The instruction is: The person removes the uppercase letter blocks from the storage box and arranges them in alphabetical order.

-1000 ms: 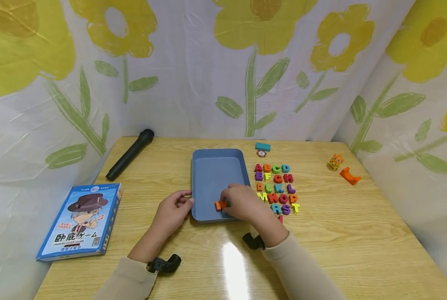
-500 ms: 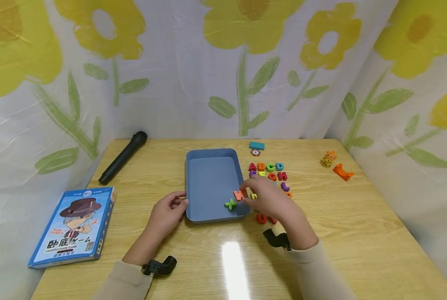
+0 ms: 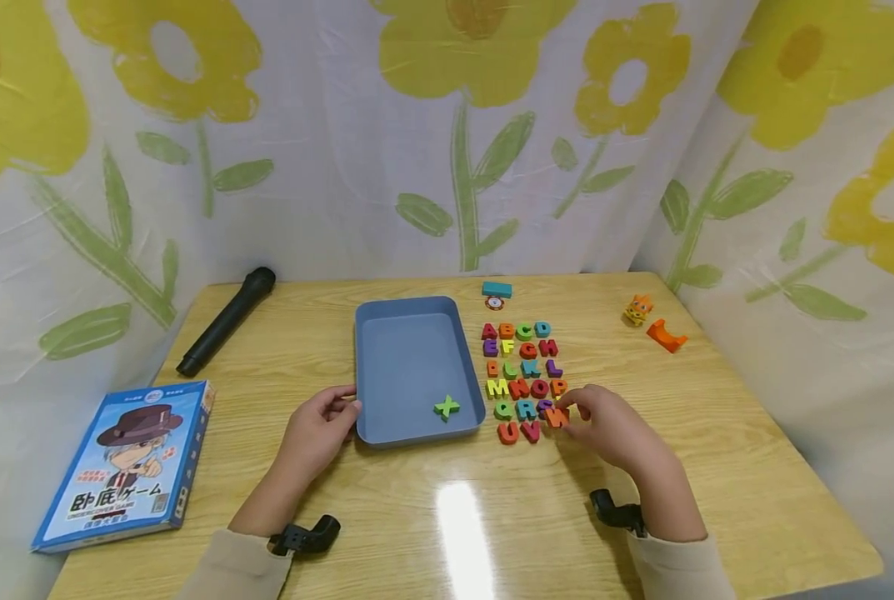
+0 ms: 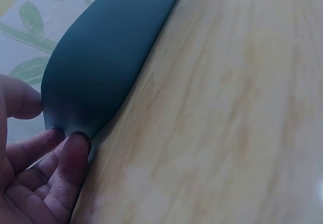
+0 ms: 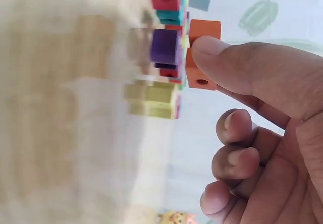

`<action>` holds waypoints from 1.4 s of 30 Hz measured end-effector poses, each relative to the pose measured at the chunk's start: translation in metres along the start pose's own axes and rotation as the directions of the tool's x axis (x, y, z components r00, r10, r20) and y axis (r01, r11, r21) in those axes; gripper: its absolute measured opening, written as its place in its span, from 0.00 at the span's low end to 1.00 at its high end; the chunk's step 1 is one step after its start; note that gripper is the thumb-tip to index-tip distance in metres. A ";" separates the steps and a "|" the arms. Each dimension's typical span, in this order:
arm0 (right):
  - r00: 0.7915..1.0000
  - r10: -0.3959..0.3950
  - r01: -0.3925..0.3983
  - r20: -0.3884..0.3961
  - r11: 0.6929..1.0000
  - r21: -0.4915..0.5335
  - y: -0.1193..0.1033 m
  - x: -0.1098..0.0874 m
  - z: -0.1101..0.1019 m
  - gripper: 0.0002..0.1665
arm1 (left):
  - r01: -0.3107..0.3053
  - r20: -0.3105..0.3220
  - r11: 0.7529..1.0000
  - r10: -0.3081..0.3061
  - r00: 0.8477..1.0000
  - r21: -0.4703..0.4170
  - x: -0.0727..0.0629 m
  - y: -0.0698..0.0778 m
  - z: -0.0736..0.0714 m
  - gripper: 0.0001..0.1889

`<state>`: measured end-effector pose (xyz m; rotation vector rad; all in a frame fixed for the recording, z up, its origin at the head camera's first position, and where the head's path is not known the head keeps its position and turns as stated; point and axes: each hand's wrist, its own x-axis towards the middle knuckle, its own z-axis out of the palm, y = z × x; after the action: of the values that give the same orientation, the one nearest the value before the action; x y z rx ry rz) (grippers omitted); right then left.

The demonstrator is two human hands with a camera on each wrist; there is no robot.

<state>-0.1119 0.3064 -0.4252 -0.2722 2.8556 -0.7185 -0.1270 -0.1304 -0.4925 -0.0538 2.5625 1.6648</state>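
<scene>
My right hand (image 3: pixel 611 425) pinches an orange letter W (image 3: pixel 557 417) between thumb and finger, just above the lower right of the letter rows. In the right wrist view the thumb lies on the orange letter block (image 5: pixel 204 72), while the other fingers curl loosely. A blue-grey tray (image 3: pixel 409 367) stands in the middle of the table, with a green letter X (image 3: pixel 447 407) in its lower right part. My left hand (image 3: pixel 319 429) rests against the tray's left side, its fingertips touching the outer wall (image 4: pixel 96 77). Red letters U (image 3: pixel 508 433) and V (image 3: pixel 531 431) form the nearest row.
Rows of coloured letters (image 3: pixel 518 388) lie right of the tray. Behind them are a teal block (image 3: pixel 496 289) and a round chip (image 3: pixel 495 303). A black microphone (image 3: pixel 225 322) and a blue game box (image 3: pixel 124 462) lie left; a small figure (image 3: pixel 637 310) and orange arch (image 3: pixel 667 336) sit right.
My right hand has carried the orange W out of the tray, rightward past the letter rows. The X stays in the tray, and my left hand stays at its side. The head view has shifted.
</scene>
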 end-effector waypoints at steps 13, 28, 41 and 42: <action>0.995 0.042 -0.045 0.087 0.999 0.032 0.001 0.000 0.013 0.17 | 0.013 -0.008 1.000 -0.014 1.000 -0.026 -0.001 -0.001 -0.004 0.23; 0.992 -0.117 0.119 -0.042 0.991 0.056 -0.021 0.003 -0.018 0.18 | 0.020 -0.024 1.000 -0.021 0.999 -0.014 0.002 -0.001 0.004 0.22; 0.985 -0.159 0.173 0.071 0.940 -0.294 -0.119 0.076 0.046 0.22 | -0.009 -0.035 1.000 0.008 0.999 -0.029 0.006 0.004 0.016 0.20; 0.987 -0.146 0.159 0.064 0.932 -0.325 -0.120 0.078 0.051 0.21 | -0.011 -0.035 1.000 0.010 0.999 -0.027 0.006 0.004 0.018 0.20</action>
<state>-0.1602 0.1624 -0.4216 -0.5545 2.9293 -0.2480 -0.1321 -0.1124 -0.4963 -0.0717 2.5703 1.7174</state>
